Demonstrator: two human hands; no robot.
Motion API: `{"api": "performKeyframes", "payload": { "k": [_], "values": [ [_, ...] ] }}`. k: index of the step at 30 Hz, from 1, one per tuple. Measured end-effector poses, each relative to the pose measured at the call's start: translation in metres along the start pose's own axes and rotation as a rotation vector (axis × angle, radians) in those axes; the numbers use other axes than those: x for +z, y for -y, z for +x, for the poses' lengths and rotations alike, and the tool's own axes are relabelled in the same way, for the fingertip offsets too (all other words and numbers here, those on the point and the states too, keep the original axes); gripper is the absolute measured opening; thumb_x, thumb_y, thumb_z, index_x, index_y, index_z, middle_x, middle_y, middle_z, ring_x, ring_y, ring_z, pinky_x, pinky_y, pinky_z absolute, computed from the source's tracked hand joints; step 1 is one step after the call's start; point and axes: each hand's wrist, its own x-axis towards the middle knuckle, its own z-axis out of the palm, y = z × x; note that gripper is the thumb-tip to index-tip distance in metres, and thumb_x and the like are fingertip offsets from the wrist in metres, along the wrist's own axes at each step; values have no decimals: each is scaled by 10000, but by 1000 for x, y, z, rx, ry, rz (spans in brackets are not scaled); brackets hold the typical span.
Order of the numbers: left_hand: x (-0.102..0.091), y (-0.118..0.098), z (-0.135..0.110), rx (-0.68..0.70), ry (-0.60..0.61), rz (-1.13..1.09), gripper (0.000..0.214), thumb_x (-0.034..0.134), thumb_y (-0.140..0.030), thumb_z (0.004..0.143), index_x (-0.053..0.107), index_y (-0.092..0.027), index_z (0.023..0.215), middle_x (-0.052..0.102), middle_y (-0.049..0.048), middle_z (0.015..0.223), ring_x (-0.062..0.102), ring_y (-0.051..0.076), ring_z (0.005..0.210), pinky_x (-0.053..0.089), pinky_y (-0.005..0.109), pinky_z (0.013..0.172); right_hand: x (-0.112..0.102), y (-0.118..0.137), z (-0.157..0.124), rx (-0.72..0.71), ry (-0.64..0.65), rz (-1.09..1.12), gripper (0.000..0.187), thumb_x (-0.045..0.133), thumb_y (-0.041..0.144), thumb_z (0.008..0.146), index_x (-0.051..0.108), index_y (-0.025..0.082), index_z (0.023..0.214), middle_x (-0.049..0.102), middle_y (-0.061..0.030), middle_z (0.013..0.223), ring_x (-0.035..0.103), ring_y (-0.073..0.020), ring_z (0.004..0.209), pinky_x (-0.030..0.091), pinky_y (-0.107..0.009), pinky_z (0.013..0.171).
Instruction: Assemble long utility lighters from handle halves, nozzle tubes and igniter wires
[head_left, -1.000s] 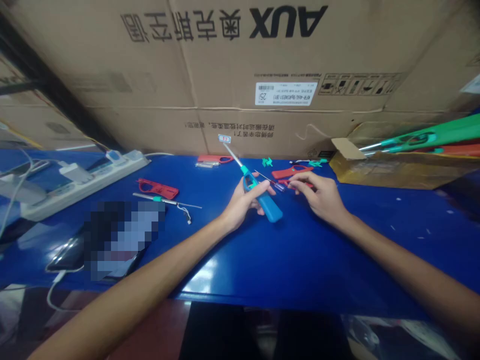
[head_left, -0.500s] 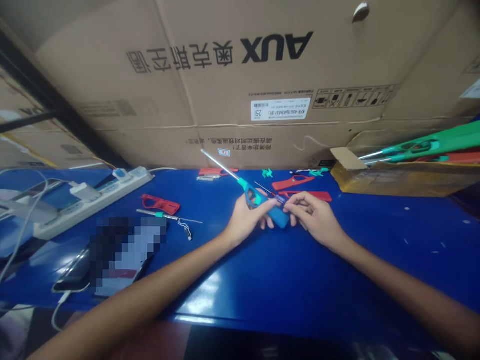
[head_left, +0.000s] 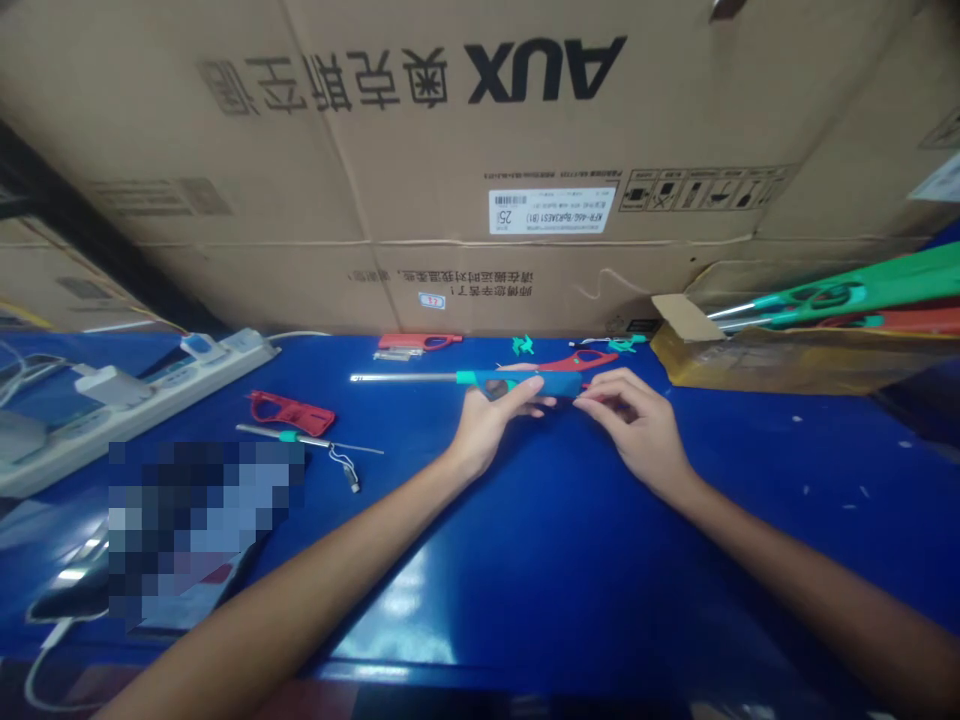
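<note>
My left hand (head_left: 480,430) is closed around the blue handle of a long-nosed gas lighter (head_left: 561,384). The lighter lies almost level, its metal tube pointing left and its trigger opening beside my thumb. At the handle's butt end, on the right, my right hand (head_left: 641,425) has its thumb and fingertips pinched together. Whatever that pinch holds is hidden or too small to name. Just behind the lighter rests a red lighter shell (head_left: 577,361), partly covered by it.
Further left lie another red shell (head_left: 292,412) and a metal lighter tube with wires (head_left: 307,438). Small green parts (head_left: 523,345) sit near the cardboard wall. A box of lighters (head_left: 750,368) stands right; a power strip (head_left: 142,400) and pixelated devices occupy the left.
The lighter has swung from a slant to nearly level. A thin purple-handled tool seen beside it earlier is now out of sight. The right hand stays close to the butt end.
</note>
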Motion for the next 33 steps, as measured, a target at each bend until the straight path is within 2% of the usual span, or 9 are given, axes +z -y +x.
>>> {"api": "performKeyframes", "payload": {
  "k": [8, 11, 14, 18, 21, 23, 26, 29, 33],
  "values": [
    [0, -1, -5, -12, 81, 9, 395, 828, -366, 792, 667, -123, 1059, 757, 87, 898, 754, 224, 827, 576, 305, 723, -4, -2, 6, -22, -32, -15, 100, 720, 284, 901, 708, 231, 816, 654, -27, 867, 607, -161, 759, 467, -294, 599],
    [-1, 1, -6, 33, 84, 85, 391, 832, -361, 798, 626, -151, 1056, 739, 52, 866, 735, 191, 821, 564, 280, 717, -1, -3, 8, 179, -43, 167, 224, 719, 416, 890, 646, 216, 820, 663, -41, 964, 609, -138, 691, 479, -277, 526],
    [-3, 3, -8, 85, 89, 148, 361, 832, -347, 808, 611, -160, 1023, 738, 54, 938, 724, 173, 855, 562, 271, 735, 1, -3, 9, 481, 51, 449, 390, 716, 573, 846, 537, 231, 906, 679, -39, 967, 633, -138, 611, 477, -256, 422],
    [-6, 0, -12, 91, 181, 146, 289, 814, -293, 832, 603, -158, 975, 748, 70, 1009, 716, 147, 807, 552, 254, 697, -1, 3, 9, 639, 173, 666, 438, 727, 584, 836, 456, 256, 941, 692, -1, 832, 711, -184, 693, 577, -293, 517],
    [-5, -2, -16, 118, 299, 177, 252, 808, -269, 838, 605, -163, 943, 714, 118, 1228, 732, 158, 810, 572, 283, 686, -3, 9, 7, 625, 189, 705, 317, 649, 514, 915, 472, 252, 926, 736, -55, 1008, 710, -182, 768, 585, -309, 570],
    [-3, -4, -18, 167, 358, 225, 222, 808, -264, 837, 640, -166, 946, 688, 125, 1288, 729, 221, 1018, 589, 333, 812, -4, 12, 7, 606, 192, 699, 275, 608, 491, 940, 491, 245, 899, 740, -80, 1046, 692, -181, 754, 573, -320, 575],
    [2, -3, -22, 226, 293, 299, 389, 875, -256, 760, 674, -192, 1087, 663, 112, 1320, 613, 266, 1270, 516, 377, 1024, -3, 16, 7, 579, 168, 699, 257, 603, 481, 941, 534, 237, 899, 745, -88, 1017, 683, -188, 744, 592, -362, 641],
    [6, 1, -23, 101, 172, 214, 668, 895, -364, 734, 574, -227, 1303, 689, 106, 1246, 682, 236, 1094, 549, 345, 890, 1, 24, 5, 491, 61, 713, 252, 607, 487, 946, 524, 251, 924, 744, -65, 1026, 703, -195, 757, 609, -399, 707],
    [8, 2, -24, -42, 243, 106, 728, 774, -576, 818, 527, -168, 1368, 738, 88, 947, 708, 212, 873, 527, 297, 714, 3, 38, -3, 264, -116, 541, 220, 547, 470, 1001, 467, 272, 947, 737, -45, 1068, 720, -190, 814, 593, -373, 718]
  ]
}}
